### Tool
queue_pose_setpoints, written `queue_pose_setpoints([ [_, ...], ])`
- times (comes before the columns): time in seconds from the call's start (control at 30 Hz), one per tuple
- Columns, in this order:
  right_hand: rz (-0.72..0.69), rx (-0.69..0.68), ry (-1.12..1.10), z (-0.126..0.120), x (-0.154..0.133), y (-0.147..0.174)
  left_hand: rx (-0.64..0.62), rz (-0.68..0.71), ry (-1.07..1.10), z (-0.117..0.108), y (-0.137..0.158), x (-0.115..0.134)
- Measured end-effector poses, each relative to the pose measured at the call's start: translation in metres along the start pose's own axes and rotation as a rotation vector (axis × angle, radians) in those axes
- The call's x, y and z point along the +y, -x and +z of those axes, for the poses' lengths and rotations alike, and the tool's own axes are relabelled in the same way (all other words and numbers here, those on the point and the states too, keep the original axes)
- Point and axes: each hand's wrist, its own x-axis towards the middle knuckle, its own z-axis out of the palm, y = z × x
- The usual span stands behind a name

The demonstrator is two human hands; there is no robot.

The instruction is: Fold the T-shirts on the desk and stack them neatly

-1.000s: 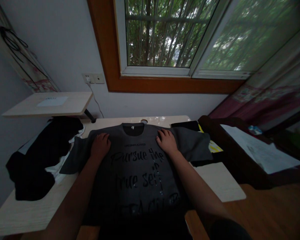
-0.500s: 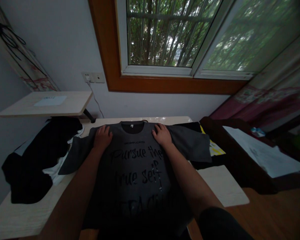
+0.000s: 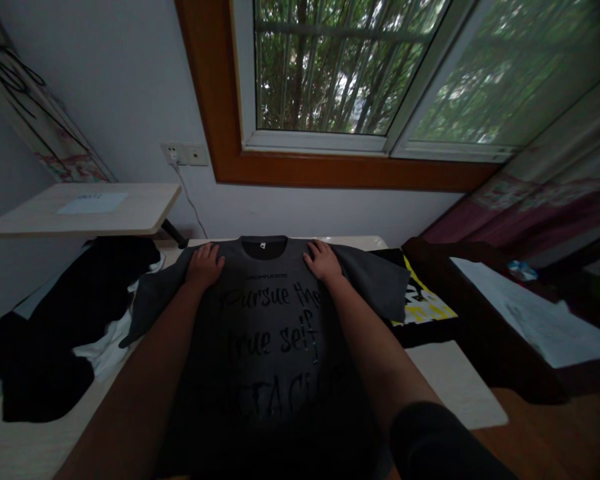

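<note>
A dark grey T-shirt [image 3: 270,320] lies spread front side up on the table, its collar toward the window and dark lettering down the chest. My left hand [image 3: 205,267] rests flat on the shirt's left shoulder area, fingers stretched out. On the opposite shoulder lies my right hand [image 3: 324,262], also flat with its fingers a little apart. Both sleeves reach out beyond my hands. Darkness hides much of the lower part of the shirt.
At the left, a pile of black clothes [image 3: 80,293] and a white cloth [image 3: 105,347] lie under a raised shelf [image 3: 145,200]. A black garment with a yellow and white print [image 3: 425,300] lies right of the shirt. White paper [image 3: 530,310] covers a dark surface farther right.
The shirt has shifted slightly, its collar now sitting a little farther toward the window. Its right sleeve has drawn inward, showing more of the yellow print. My hands stay on the shoulders.
</note>
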Motion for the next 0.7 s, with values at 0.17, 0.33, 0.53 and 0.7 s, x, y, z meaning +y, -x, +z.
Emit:
queue_pose_setpoints([
  [0.17, -0.009, 0.01, 0.006, 0.004, 0.004, -0.004, -0.073, 0.005, 0.003, -0.003, -0.001, -0.001],
  [0.33, -0.017, -0.02, 0.019, 0.004, 0.005, 0.001, -0.09, 0.021, 0.022, -0.005, 0.011, -0.002],
  [0.53, -0.034, -0.064, 0.03, 0.0, 0.008, 0.016, -0.046, 0.022, 0.021, -0.007, 0.034, -0.007],
  [0.7, -0.043, -0.041, 0.035, -0.003, 0.011, 0.029, 0.017, 0.041, 0.024, -0.011, 0.061, -0.015],
])
